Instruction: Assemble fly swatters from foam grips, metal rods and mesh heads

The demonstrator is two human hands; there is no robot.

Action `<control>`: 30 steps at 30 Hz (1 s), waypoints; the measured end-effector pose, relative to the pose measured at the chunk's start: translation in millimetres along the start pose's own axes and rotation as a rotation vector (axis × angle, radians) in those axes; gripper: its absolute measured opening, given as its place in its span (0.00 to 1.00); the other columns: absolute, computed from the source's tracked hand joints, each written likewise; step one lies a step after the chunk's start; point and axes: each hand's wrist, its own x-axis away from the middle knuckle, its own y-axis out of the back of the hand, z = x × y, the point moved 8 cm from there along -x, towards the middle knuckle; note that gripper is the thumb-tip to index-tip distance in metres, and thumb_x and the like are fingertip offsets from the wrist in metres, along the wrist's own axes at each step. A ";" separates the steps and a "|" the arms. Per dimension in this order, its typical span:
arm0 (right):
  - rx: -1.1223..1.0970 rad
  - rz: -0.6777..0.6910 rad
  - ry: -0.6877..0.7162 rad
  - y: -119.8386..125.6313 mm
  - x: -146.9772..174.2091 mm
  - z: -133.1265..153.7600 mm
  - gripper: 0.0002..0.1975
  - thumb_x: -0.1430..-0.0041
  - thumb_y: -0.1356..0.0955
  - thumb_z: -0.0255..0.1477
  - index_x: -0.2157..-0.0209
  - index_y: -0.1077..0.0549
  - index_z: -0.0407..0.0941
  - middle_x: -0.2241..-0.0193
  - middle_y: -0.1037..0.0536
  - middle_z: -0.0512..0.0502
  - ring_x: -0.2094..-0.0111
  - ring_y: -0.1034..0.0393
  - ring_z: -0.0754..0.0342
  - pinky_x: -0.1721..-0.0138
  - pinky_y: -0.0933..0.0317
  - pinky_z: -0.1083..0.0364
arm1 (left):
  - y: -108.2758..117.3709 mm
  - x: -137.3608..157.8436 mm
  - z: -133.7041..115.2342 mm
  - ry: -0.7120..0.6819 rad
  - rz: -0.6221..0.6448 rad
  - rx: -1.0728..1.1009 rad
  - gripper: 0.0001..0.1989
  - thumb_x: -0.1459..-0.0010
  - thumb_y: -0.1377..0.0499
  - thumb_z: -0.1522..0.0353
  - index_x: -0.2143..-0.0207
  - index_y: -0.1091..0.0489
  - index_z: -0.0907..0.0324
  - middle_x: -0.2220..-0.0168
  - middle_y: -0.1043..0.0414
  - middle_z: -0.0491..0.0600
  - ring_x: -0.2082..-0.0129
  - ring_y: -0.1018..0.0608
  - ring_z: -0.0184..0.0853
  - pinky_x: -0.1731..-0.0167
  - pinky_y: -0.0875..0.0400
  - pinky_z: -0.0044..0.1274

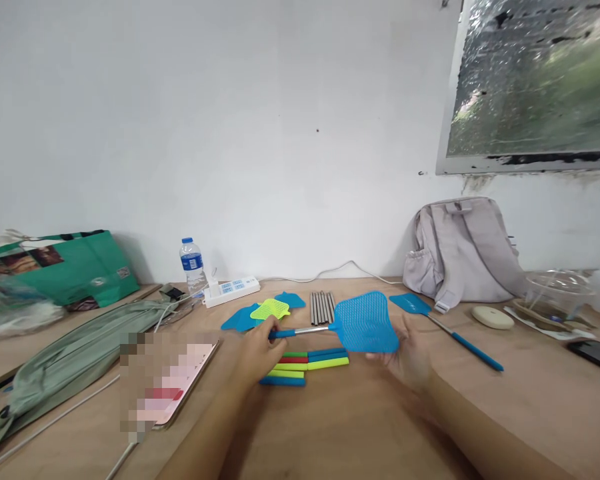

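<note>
Whitewashed wall (pixel 230 133) meets the back edge of the table (pixel 330 427) in my head view, with metal rods (pixel 323 309) lying near that edge. I see the left hand (pixel 260 353) with its fingers closed around the grip of a blue fly swatter (pixel 365 323) above the surface's middle; the right hand (pixel 410 357) is by its head, fingers partly hidden, so I cannot tell whether they pinch. Coloured tubes (pixel 327 362) lie between the hands.

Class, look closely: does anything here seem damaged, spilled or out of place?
Yes: the window at upper right has ragged black patches, and brownish stains mark the otherwise pale wall beneath. The held blue swatter appears whole.
</note>
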 end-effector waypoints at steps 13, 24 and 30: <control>0.401 0.257 0.117 -63.7 20.8 -32.8 0.24 0.52 0.34 0.44 0.55 0.31 0.46 0.70 0.27 0.49 0.85 0.38 0.64 0.87 0.46 0.63 | -89.6 28.4 -43.5 0.285 0.347 1.057 0.14 0.54 0.44 0.61 0.72 0.46 0.58 0.80 0.43 0.37 0.86 0.41 0.21 0.84 0.48 0.17; 0.348 0.319 0.058 -76.8 28.0 -36.4 0.20 0.52 0.35 0.46 0.67 0.33 0.44 0.85 0.33 0.55 0.86 0.39 0.62 0.87 0.48 0.63 | -94.3 44.2 -76.6 0.119 0.601 1.152 0.17 0.54 0.39 0.57 0.73 0.42 0.59 0.76 0.33 0.44 0.77 0.29 0.28 0.76 0.38 0.20; 0.429 0.025 0.253 -27.9 8.5 0.8 0.18 0.48 0.39 0.47 0.68 0.36 0.45 0.76 0.31 0.52 0.78 0.36 0.59 0.79 0.42 0.59 | -74.8 27.6 -45.2 0.125 0.360 0.960 0.13 0.51 0.42 0.60 0.67 0.35 0.59 0.66 0.28 0.50 0.62 0.27 0.35 0.60 0.35 0.26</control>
